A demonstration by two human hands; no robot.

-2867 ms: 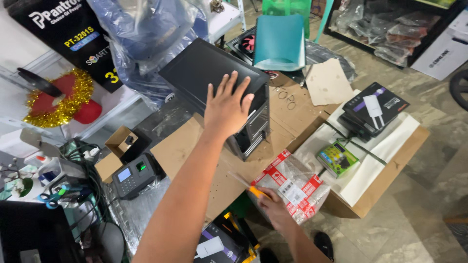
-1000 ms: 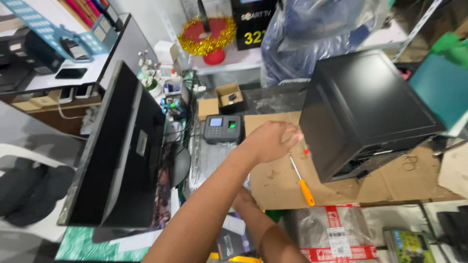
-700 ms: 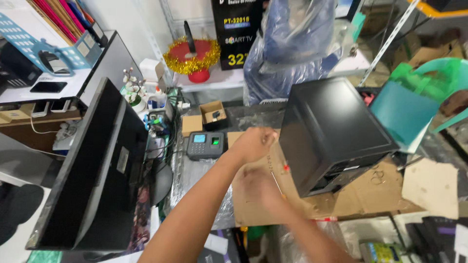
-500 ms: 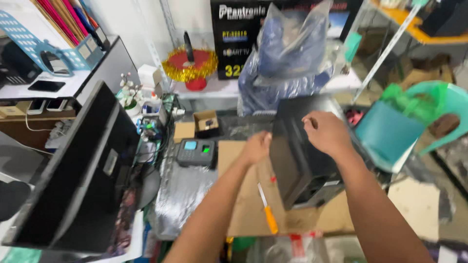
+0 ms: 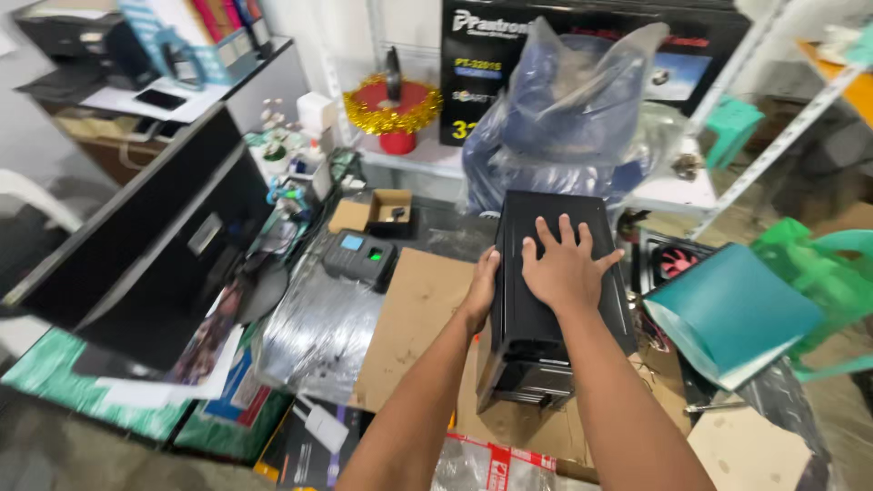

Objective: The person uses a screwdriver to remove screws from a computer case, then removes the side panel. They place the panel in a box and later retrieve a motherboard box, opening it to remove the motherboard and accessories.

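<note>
Both hands rest on a black computer case (image 5: pixel 555 309) that stands on flattened brown cardboard (image 5: pixel 414 318). The right hand (image 5: pixel 564 264) lies flat on the case's top panel with its fingers spread apart, palm pressed down. The left hand (image 5: pixel 482 286) is cupped against the case's left side wall, fingers together and wrapped over the upper edge; it grips the panel rather than pinching it.

Just left of the left hand, on the cardboard's far corner, sits a small dark fingerprint terminal (image 5: pixel 359 257), and beyond that an open little cardboard box (image 5: pixel 382 209). Behind the hands a big blue-tinted plastic bag (image 5: pixel 568 118) bulges on a white shelf, with a red pot trimmed in gold tinsel (image 5: pixel 393 109) to its left. To the right of the right hand a teal folder (image 5: pixel 732 314) lies tilted, well apart from the case. Far left of both hands leans a large black flat panel (image 5: pixel 150 241).
</note>
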